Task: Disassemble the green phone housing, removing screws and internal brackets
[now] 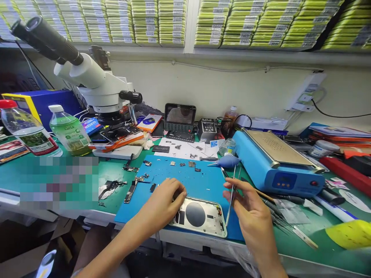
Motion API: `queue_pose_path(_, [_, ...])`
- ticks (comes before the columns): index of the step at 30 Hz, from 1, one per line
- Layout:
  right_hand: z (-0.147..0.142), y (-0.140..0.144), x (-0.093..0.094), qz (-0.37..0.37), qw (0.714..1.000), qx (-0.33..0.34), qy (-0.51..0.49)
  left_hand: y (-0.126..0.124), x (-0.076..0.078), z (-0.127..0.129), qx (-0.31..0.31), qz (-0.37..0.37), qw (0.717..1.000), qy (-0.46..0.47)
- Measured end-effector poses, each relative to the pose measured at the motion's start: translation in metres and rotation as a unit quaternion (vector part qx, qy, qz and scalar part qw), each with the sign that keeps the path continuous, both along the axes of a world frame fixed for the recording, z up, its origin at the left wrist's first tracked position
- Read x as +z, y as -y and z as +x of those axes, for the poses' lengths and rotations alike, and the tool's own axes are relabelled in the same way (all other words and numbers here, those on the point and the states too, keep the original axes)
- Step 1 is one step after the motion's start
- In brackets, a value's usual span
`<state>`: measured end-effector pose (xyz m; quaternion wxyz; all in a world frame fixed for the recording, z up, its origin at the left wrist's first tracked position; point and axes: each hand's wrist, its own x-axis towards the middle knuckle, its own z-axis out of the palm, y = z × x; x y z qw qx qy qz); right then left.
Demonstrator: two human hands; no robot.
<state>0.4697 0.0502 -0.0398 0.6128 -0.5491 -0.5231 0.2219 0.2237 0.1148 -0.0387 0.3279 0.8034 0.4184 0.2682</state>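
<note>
Across the blue mat (214, 183), parts (191, 164) lie outside the phone shell (197, 214); left hand (171, 196) curled, grip unclear; right hand (251, 206) pinches tweezers (230, 208).

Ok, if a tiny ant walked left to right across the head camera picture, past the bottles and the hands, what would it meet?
Red-capped bottle → bottle of green liquid → left hand → phone shell → right hand, holding tweezers → yellow thing at the edge.
</note>
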Motion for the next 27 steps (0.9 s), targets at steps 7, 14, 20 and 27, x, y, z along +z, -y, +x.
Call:
queue_pose_path(7, [-0.025, -0.004, 0.013, 0.081, 0.969, 0.086, 0.218, 0.004, -0.003, 0.003, -0.003, 0.014, 1.0, 0.028])
queue_pose_path(14, [-0.03, -0.012, 0.002, 0.177, 0.915, 0.185, 0.311, 0.002, -0.001, 0.001, 0.004, 0.003, 0.999, 0.041])
queue_pose_path(20, [-0.031, -0.009, 0.001, 0.197, 0.872, 0.213, 0.395, 0.0, 0.0, 0.002, 0.007, -0.002, 0.999, 0.05])
queue_pose_path(27, [-0.03, -0.012, -0.001, 0.175, 0.861, 0.23, 0.418, -0.003, -0.001, 0.002, 0.006, 0.007, 0.999, 0.049])
